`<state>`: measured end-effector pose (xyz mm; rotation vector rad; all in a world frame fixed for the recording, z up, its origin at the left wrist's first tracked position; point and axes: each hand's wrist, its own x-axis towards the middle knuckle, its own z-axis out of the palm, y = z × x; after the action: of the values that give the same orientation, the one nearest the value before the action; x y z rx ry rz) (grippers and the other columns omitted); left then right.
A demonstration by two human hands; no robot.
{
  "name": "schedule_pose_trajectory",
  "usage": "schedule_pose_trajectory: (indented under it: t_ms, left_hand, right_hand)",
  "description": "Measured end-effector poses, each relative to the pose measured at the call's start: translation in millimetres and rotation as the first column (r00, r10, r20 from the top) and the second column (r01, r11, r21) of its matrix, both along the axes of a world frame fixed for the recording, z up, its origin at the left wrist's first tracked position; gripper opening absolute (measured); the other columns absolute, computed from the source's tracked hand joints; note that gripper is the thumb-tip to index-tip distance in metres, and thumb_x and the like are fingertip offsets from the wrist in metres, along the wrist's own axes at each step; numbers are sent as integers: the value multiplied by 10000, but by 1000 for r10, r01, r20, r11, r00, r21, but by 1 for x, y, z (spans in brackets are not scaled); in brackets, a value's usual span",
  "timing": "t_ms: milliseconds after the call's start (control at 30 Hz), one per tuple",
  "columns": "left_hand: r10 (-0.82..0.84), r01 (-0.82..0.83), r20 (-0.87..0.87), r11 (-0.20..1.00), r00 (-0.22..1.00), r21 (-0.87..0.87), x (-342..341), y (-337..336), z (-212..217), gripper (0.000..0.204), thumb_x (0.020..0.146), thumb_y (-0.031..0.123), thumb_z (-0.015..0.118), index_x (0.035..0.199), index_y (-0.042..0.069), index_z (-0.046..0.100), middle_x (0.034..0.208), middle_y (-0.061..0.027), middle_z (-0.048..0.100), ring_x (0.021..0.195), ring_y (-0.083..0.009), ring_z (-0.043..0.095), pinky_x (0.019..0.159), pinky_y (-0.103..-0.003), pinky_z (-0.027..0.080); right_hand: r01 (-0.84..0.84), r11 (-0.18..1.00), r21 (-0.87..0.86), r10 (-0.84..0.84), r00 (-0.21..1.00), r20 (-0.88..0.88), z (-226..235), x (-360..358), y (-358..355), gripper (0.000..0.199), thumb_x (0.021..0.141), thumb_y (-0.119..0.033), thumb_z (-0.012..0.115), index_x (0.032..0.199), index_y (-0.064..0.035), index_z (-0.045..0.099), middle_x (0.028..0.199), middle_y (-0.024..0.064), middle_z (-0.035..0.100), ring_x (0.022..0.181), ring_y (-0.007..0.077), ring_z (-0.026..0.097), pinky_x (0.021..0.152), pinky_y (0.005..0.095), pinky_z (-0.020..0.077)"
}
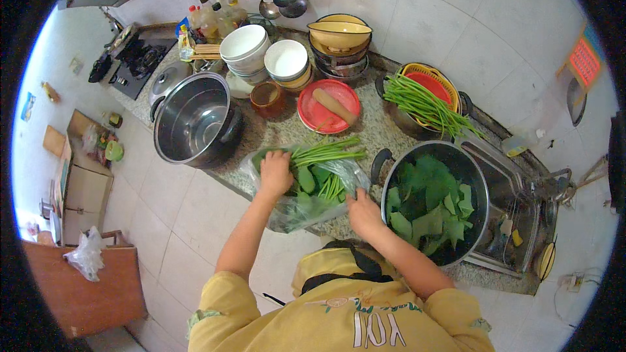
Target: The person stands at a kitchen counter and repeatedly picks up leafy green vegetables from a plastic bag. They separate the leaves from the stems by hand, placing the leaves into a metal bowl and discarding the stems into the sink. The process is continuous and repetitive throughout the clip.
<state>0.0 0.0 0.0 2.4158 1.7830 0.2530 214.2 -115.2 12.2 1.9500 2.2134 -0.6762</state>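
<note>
A clear plastic bag [293,218] lies open near the counter's front edge, with leafy greens [305,180] and their long green stems [329,151] inside and poking out at the far side. My left hand [276,173] is closed on the greens at the bag's left part; its fingertips are partly hidden among the leaves. At the bag's right edge, my right hand [365,213] pinches the plastic. Just right of that hand stands a large pot [484,189] holding loose green leaves [430,202] in what looks like water.
An empty steel pot [195,120] stands left, beside a brown jar [268,100]. A red plate [306,107] carries a wooden pestle [334,105]. Behind are white bowls [287,58] and bottles [222,21]. Green stalks [424,101] lie across a yellow basket; a sink [502,238] is right.
</note>
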Motion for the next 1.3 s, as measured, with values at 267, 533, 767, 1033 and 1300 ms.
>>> schedule_pose_trajectory:
  t_ms: [267, 533, 767, 1033, 1300]
  left_hand:
    - [-89, 89, -7, 996, 996, -10, 4, -18, 25, 466, 564, 131, 645, 1000, 58, 498, 988, -131, 498, 990, -313, 428, 819, -423, 351]
    - [-242, 244, 80, 970, 967, -9, 22, -60, 42, 312, 698, 197, 615, 954, 32, 546, 940, -108, 536, 960, -277, 457, 808, -388, 344]
    - [-147, 162, 261, 986, 954, -37, 13, -62, 53, 249, 688, 83, 588, 934, 44, 594, 798, -136, 574, 817, -297, 526, 708, -391, 398]
    - [218, 40, 865, 964, 452, -264, 8, -53, 75, 199, 807, 45, 508, 987, 12, 585, 823, -146, 621, 674, -237, 611, 637, -302, 461]
    - [-359, 365, 654, 921, 666, 134, 52, -83, 109, 237, 752, 77, 565, 987, 62, 540, 789, -144, 583, 756, -325, 557, 640, -380, 438]
  right_hand:
    - [60, 989, 132, -47, 994, -102, 15, -6, -15, 455, 717, -34, 481, 1169, 9, 442, 1239, 212, 356, 1084, 361, 412, 874, 384, 401]
    - [-3, 923, 386, 122, 951, -285, 18, -19, -23, 334, 687, 0, 509, 1016, -21, 567, 1012, 89, 552, 1009, 249, 460, 829, 381, 344]
    - [161, 890, 428, 68, 879, -472, 20, -23, -13, 231, 745, -55, 521, 958, -17, 599, 953, 116, 573, 940, 281, 493, 793, 388, 382]
    - [279, 922, 268, -28, 739, -673, 30, -19, -10, 237, 794, -99, 537, 1015, -32, 591, 899, 132, 589, 857, 261, 534, 778, 341, 417]
    - [532, 840, -106, -175, 82, -981, 68, -20, -9, 248, 802, -86, 584, 1033, 3, 585, 874, 30, 562, 776, 100, 519, 681, 230, 422]
